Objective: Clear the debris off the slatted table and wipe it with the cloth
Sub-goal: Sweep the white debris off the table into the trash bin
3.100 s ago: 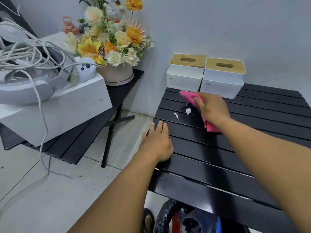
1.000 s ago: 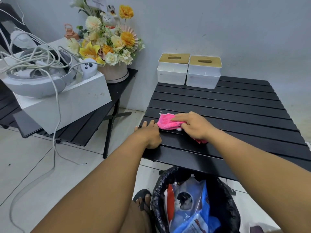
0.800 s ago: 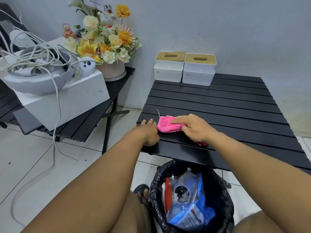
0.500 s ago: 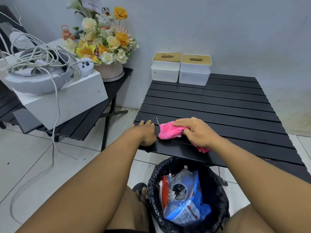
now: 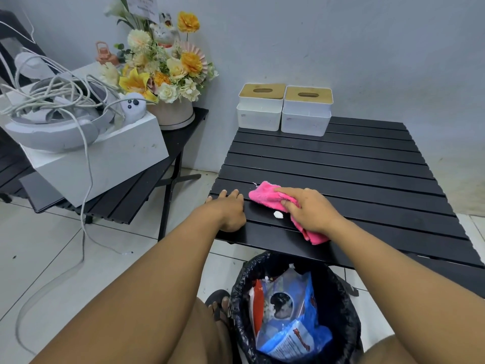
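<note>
Ok, right hand (image 5: 309, 208) lies palm-down on the pink cloth (image 5: 265, 195). Index finger is stretched fwd along it, other fingers curled into the fabric, gripping it against the slatted counter (image 5: 341, 164). Cloth sits in the counter's front-left area. One end pokes out ahead of the fingers, the other trails out under the wrist toward the front edge.

One small white debris bit (image 5: 278, 214) lies on the slats just beside the cloth's near side, btw the two hands. Can't tell if it touches the cloth.

Left hand (image 5: 231, 208) rests on the front-left corner, fingers loosely bent, tips on the slats, holding nothing. It sits just left of the debris.

Around:
- 2 white tissue boxes (image 5: 261, 107) w/ wooden lids stand side by side at the counter's back-left, against the wall, well apart from the cloth.
- Bin (image 5: 341, 306) w/ black liner stands on the floor below the front edge, under the right forearm, w/ a blue packet (image 5: 291, 334) + red wrapper inside.
- Sandalled foot (image 5: 217, 303) is just left of the bin.
- Further left, a second slatted side counter (image 5: 126, 200) carries a white box (image 5: 105, 156) w/ a grey headset (image 5: 49, 130), tangled white cables (image 5: 52, 95) + a controller (image 5: 133, 107).
- Flower arrangement (image 5: 162, 72) in a round pot stands behind the box, cat figurine (image 5: 164, 35) among the blooms.
- One cable hangs down onto the tiled floor.
</note>
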Demonstrator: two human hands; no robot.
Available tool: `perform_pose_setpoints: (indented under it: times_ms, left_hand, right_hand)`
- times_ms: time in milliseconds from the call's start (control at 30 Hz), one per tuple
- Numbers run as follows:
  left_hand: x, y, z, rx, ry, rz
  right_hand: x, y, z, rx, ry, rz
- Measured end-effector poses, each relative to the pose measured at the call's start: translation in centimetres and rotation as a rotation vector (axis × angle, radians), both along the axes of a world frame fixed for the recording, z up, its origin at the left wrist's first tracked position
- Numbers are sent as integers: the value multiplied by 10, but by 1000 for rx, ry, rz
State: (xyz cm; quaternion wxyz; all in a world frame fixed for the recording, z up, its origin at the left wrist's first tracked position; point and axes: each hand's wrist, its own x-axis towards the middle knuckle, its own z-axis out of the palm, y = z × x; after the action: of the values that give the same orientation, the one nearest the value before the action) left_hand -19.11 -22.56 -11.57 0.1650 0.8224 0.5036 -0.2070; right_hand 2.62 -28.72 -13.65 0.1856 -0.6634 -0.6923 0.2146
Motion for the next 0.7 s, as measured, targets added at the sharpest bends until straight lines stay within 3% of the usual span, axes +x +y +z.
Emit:
perform_pose_setpoints:
  times_ms: [200,367,700]
  left_hand:
    - [-5,-4,3,-14,22,-3]
    - [-8,-10,7,-17,26,-16]
    - [-6,-7,7,-14,5,-7]
  right_hand:
    - [-2,-38,5,29,-5,84]
    - [1,-61,20,-123,123,163]
    - [18,-8,6,121,155,-62]
